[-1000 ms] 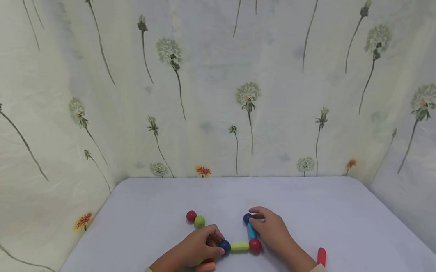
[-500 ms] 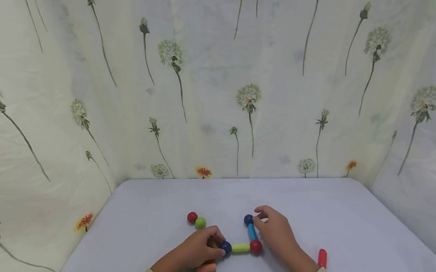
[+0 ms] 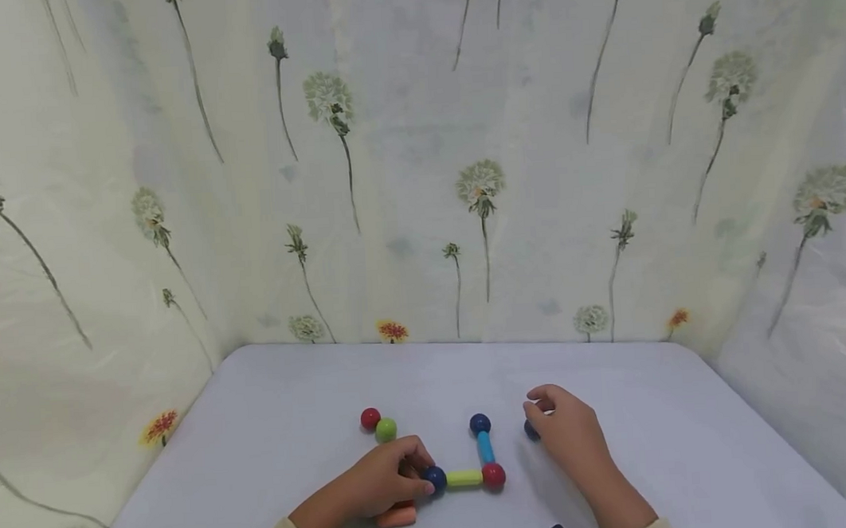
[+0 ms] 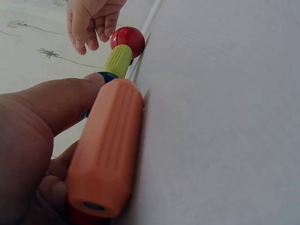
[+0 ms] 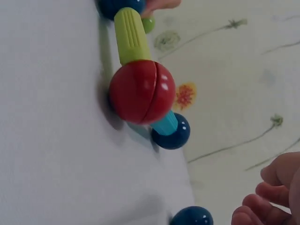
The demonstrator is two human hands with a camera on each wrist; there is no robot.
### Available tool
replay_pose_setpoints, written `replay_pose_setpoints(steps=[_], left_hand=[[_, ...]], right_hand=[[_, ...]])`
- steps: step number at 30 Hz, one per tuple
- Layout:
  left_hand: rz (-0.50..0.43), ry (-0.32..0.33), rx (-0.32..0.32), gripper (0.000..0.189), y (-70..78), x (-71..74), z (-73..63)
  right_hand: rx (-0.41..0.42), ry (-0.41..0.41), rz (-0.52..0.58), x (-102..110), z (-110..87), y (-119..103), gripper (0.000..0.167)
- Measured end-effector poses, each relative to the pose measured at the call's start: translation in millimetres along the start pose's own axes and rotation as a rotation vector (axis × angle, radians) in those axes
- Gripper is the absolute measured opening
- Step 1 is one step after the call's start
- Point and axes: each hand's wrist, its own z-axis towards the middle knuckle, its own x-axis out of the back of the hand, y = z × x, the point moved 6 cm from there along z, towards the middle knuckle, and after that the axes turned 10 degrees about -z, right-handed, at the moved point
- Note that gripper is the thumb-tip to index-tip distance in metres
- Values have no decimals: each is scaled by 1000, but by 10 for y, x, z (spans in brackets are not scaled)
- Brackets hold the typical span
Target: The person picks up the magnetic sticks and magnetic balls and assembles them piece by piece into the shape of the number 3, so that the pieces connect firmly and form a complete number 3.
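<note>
Red marks the corner of a small chain [image 5: 141, 91] of balls and rods lying on the desk [image 3: 293, 390]; from the near blue ball [image 3: 438, 474] at the left, a yellow-green rod [image 3: 464, 479] runs right to the corner ball [image 3: 493, 476], and from there a light-blue rod [image 3: 485, 448] runs away to the far blue ball [image 3: 480, 424]; these two arms look joined end to end in an L, so I would call that much done. The left hand [image 3: 387, 479] pinches the near blue ball with thumb and fingers, steadying that end, I judge; the right hand [image 3: 570, 428] is over to the right, fingers loosely bent with gaps between, gripping nothing that I can see, and just beside it sits a loose blue ball [image 5: 193, 216]. To my eye the building is only part-way; the loose blue ball is unattached, an orange rod [image 3: 396, 517] lies on the near side by the left hand, a red piece [image 3: 405, 504] is mostly hidden there, and a red ball [image 3: 370, 418] and a green ball [image 3: 386, 429] sit together at the far left, apart from the L.
</note>
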Motion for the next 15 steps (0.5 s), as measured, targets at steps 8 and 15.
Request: replay_pose_setpoints(steps=[8, 15], left_hand=[[21, -1, 13, 21, -17, -19, 0], [9, 1, 30, 22, -21, -6, 19]], right_hand=[[19, -35, -57, 191, -20, 278, 32], [-58, -138, -99, 336, -61, 631, 38]])
